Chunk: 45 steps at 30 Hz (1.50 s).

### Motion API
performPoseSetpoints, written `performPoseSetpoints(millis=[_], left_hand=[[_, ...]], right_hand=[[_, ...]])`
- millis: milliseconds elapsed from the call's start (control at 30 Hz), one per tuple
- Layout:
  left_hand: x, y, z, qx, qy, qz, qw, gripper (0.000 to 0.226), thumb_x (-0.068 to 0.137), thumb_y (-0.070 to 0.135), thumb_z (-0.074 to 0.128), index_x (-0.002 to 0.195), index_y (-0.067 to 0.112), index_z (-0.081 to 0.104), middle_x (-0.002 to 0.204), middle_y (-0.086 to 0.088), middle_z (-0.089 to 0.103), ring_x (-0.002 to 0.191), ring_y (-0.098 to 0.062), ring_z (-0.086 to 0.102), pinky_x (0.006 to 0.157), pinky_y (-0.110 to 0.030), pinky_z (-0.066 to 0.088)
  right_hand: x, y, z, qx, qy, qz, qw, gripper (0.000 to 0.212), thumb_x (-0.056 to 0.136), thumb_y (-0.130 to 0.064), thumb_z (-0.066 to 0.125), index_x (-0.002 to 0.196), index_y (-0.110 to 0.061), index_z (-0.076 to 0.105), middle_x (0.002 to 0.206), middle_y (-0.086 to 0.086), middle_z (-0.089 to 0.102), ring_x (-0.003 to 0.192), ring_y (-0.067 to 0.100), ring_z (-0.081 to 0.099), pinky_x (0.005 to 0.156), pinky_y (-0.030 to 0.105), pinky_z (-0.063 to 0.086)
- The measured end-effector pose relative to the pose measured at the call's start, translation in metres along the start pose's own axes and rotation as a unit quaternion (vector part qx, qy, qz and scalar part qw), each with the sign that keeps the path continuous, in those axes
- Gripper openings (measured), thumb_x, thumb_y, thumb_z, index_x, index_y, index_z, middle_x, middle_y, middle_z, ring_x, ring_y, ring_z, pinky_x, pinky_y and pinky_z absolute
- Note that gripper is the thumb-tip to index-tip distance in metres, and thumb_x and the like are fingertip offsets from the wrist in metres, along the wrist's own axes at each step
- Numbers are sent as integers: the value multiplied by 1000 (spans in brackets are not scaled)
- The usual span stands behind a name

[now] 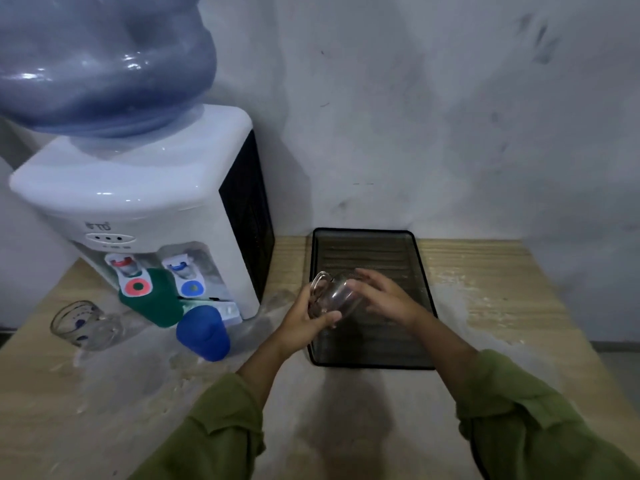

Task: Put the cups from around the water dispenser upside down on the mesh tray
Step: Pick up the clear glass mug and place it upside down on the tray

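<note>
Pale wooden surface (485, 271) below a grey wall carries the empty mesh tray (420, 271) at centre frame, above which both hands, left hand (304, 318) and right hand (388, 299), grip a tilted glass mug (334, 297), apparently mid-flip.

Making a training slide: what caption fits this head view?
Both hands tilt a clear glass mug above the empty mesh tray.

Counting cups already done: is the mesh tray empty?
Empty: the tray holds no cups; the glass mug is held above it.
</note>
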<state>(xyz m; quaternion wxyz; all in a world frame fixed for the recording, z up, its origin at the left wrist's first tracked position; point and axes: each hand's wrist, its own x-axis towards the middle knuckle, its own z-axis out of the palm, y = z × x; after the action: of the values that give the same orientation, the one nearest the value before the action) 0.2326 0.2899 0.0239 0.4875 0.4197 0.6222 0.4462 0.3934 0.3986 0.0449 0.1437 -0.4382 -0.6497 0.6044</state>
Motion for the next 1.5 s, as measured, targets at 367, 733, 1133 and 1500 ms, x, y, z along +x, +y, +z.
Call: performPoseSetpoints(millis=[367,733,1133,1500], left_hand=[[102,33,-5,196,50,-118,972,84,90,40,55,148,35,-5,154,-15,32,134,-34,43,111,-45,36],[200,57,7,478,85,-198,851,67,93,51,40,148,42,4,150,-22,29,128,-38,44,104,-40,43],[233,74,10,605,70,-166,776,59,92,53,40,129,8,47,128,-18,58,115,-33,55,94,-37,45],[229,68,24,649,88,-105,749,71,86,62,42,124,4,51,126,-19,54,113,-32,53,93,-36,44]], right_hand=[[60,35,-37,-284,46,37,957,62,90,-26,54,146,-14,28,149,21,34,136,35,35,111,41,34],[78,94,-42,-448,5,26,894,96,79,-70,43,150,-27,-4,157,11,-26,144,31,-26,116,54,-12],[84,110,-42,-438,19,2,899,116,56,-93,14,149,-28,-13,152,7,-35,139,26,-35,109,46,-23],[84,108,-43,-445,12,9,895,116,50,-90,1,148,-29,-14,149,6,-38,138,26,-36,109,46,-24]])
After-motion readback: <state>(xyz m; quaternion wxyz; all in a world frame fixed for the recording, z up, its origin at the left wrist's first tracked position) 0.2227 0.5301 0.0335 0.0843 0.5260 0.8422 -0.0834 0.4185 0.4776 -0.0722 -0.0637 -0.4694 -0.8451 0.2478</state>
